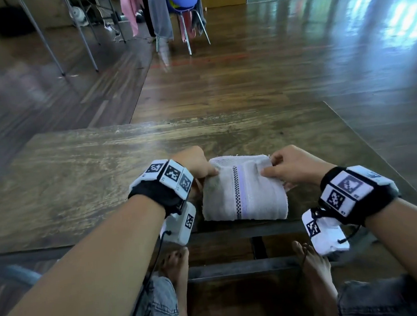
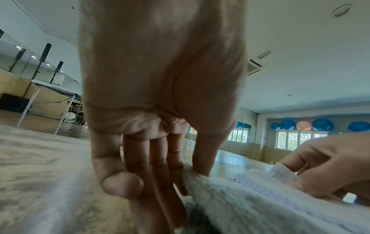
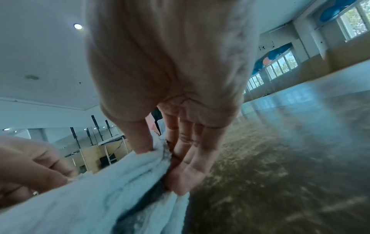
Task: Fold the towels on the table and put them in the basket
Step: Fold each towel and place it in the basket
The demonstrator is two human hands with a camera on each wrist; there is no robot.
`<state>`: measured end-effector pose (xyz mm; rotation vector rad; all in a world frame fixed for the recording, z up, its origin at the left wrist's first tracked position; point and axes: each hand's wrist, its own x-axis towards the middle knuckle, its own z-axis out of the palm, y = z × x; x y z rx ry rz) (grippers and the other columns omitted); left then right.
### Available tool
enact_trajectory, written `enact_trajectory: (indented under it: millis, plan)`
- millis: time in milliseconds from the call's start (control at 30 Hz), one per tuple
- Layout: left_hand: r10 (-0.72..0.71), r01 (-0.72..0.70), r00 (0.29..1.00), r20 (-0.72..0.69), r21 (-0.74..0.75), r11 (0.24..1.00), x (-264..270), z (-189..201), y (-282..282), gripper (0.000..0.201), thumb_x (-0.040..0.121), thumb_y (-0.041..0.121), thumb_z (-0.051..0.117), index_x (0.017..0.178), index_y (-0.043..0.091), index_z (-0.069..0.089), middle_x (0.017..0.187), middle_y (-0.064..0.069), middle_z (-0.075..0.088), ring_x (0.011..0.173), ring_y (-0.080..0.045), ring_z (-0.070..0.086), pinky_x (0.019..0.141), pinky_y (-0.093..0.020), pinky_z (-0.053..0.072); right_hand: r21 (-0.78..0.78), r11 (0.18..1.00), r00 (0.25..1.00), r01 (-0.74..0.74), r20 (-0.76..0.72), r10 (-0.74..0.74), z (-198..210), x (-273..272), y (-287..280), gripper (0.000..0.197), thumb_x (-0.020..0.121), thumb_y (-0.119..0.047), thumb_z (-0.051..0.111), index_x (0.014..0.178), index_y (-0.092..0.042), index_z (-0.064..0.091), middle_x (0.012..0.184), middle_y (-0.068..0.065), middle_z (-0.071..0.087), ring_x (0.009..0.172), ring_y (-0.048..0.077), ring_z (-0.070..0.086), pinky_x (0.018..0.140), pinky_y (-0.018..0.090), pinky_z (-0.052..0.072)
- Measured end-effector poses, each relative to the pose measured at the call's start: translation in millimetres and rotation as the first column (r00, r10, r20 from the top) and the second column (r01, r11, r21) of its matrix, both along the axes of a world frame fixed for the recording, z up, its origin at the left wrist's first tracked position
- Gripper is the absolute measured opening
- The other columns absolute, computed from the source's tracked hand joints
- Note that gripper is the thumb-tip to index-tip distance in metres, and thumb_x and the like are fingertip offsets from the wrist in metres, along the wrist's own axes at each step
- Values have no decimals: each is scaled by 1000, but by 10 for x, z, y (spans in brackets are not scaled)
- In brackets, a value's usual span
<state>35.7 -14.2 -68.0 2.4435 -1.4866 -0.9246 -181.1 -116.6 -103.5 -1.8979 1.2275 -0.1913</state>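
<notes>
hands (image 1: 244,167) pinch folded towel (image 1: 244,192) on table (image 1: 77,183).

One folded towel (image 1: 244,195) lies on one desk (image 1: 82,185). Two hands hold it: the left hand (image 1: 195,163) at its left far corner, the right hand (image 1: 293,166) at its right far corner. Two wrist bands with printed markers are worn, one on the left wrist (image 1: 165,185) and one on the right wrist (image 1: 353,192). Two bare feet (image 1: 178,283) show below the desk edge. One blue chair (image 1: 182,0) stands on the floor beyond. Five exercise balls (image 2: 322,125) line the far wall: four blue, one orange.
</notes>
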Motion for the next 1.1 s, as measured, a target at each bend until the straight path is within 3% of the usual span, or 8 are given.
enact_trajectory:
  millis: [133,300,433,567,667,767,933,1100]
  plan:
    - [10,-8,1000,11,-132,991,48,-90,-147,22,95,27,61,81,10,59,79,-12,58,67,-23,56,63,-32,41,-21,1000,997,11,-74,-12,40,141,-118,22,91,-23,68,83,-4,60,81,11,67,60,20,72,48,28,56]
    - [23,-3,994,105,-187,982,104,-250,-275,45,94,32,62,58,14,41,61,-7,43,62,-23,46,59,-33,37,61,998,983,16,-183,-5,160,262,-188,21,95,-20,64,93,2,64,82,19,73,62,31,75,57,42,63]
    - [43,-10,983,177,-188,982,120,-356,-335,46,95,35,59,59,14,39,71,-8,50,62,-26,50,60,-33,42,54,999,970,4,-243,10,221,322,-201,25,97,-21,62,95,4,65,87,23,73,74,37,75,74,54,62]
    - [46,-12,984,174,-192,981,127,-401,-349,42,97,39,55,65,13,47,87,-11,54,68,-26,56,65,-31,45,53,999,957,-2,-288,18,244,339,-205,28,98,-21,60,100,7,63,89,27,72,76,39,75,76,54,62]
    - [87,-59,987,132,-205,977,118,-366,-341,49,96,46,50,62,11,46,68,-6,52,57,-24,52,62,-32,45,-35,999,938,-39,-346,25,247,332,-202,32,95,-25,63,107,4,54,93,23,71,71,35,75,70,52,63]
    - [124,-108,990,61,-217,970,119,-288,-314,41,86,42,57,60,13,47,61,-4,54,55,-23,54,59,-33,47,-247,945,893,-216,-442,88,260,283,-222,46,91,-37,64,130,-16,51,116,12,64,100,30,67,85,44,58]
    - [97,-72,992,84,-266,961,96,-281,-277,22,86,27,62,71,12,59,73,-10,64,65,-24,59,63,-37,53,-288,922,884,-258,-455,106,249,231,-239,20,91,-35,62,86,-17,70,98,13,67,90,30,65,83,43,56]
    - [122,-6,968,218,-469,883,14,-220,-282,31,93,47,57,82,18,58,82,3,63,77,-21,63,80,-42,55,-231,956,846,-182,-532,32,290,197,-243,20,87,-23,62,76,-8,69,69,10,75,65,25,74,73,43,62]
